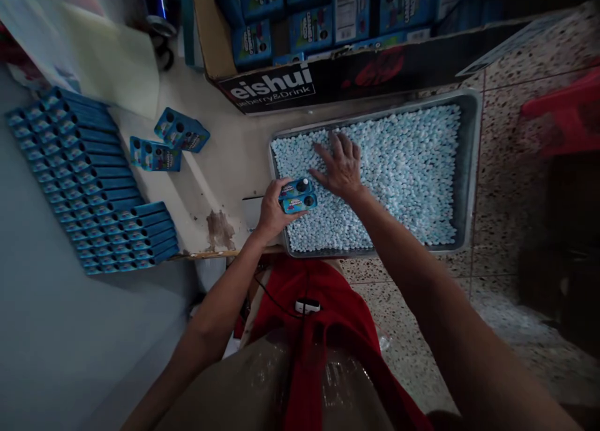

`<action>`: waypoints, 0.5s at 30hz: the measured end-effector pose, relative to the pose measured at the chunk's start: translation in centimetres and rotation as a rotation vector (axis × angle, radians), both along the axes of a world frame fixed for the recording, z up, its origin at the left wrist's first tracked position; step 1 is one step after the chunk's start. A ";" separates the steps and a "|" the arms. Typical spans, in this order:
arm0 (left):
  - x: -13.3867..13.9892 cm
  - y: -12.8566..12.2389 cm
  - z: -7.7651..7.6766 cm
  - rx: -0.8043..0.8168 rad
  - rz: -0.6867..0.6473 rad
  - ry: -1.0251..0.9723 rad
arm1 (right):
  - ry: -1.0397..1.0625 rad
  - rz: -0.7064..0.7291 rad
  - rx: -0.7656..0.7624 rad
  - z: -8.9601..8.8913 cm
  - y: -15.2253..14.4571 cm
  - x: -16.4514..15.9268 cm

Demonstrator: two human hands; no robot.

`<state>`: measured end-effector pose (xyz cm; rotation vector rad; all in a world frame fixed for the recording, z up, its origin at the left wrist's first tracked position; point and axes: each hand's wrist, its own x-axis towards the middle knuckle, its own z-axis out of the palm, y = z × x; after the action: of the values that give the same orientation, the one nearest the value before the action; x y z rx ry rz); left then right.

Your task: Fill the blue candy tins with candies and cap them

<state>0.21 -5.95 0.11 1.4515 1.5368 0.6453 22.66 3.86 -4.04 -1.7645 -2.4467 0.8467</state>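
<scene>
My left hand is closed around two small blue candy boxes, held side by side over the left edge of a metal tray. A round hole shows in the top of each box, and a white piece sits at the hole of the farther one. Small pale blue and white candies fill the tray in a thick layer. Fingers spread, my right hand rests on the candies just to the right of the boxes. Whether any candy is under its fingertips is hidden.
Stacked blue boxes stand along the table's left edge, with several loose boxes nearby. Behind the tray is a black cardboard carton holding more blue boxes. A pale sheet of paper and a can lie at the back left.
</scene>
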 end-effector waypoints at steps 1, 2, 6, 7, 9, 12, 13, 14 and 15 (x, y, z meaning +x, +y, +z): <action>0.0 -0.1 0.1 0.002 -0.007 0.005 | -0.011 -0.033 -0.020 0.1 -0.5 -0.3; 0.0 -0.2 0.2 0.001 -0.019 0.011 | -0.016 -0.080 -0.053 0.2 -1.1 -0.4; 0.3 0.1 0.8 0.002 -0.037 0.087 | 0.116 -0.512 -0.246 1.6 -3.0 0.5; 0.4 0.2 1.0 0.005 -0.033 0.120 | 0.230 -0.670 -0.308 2.3 -3.2 0.8; 0.6 0.8 1.5 -0.004 -0.048 0.190 | 0.579 -0.960 -0.429 4.0 -3.2 0.9; 1.1 2.0 2.7 -0.072 -0.134 0.281 | 1.156 -1.134 -0.498 7.3 -3.2 -0.8; 1.4 2.4 3.2 -0.100 -0.162 0.307 | 1.270 -1.125 -0.471 8.3 -3.2 -1.8; 1.7 2.8 3.7 -0.123 -0.183 0.333 | 1.320 -1.103 -0.427 9.0 -3.3 -2.9; 2.0 3.2 4.2 -0.135 -0.202 0.358 | 1.302 -1.085 -0.379 9.6 -3.4 -3.9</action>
<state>2.21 -2.76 4.27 1.6529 1.6371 0.1620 18.75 0.43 5.59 -1.4183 -0.4593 1.5211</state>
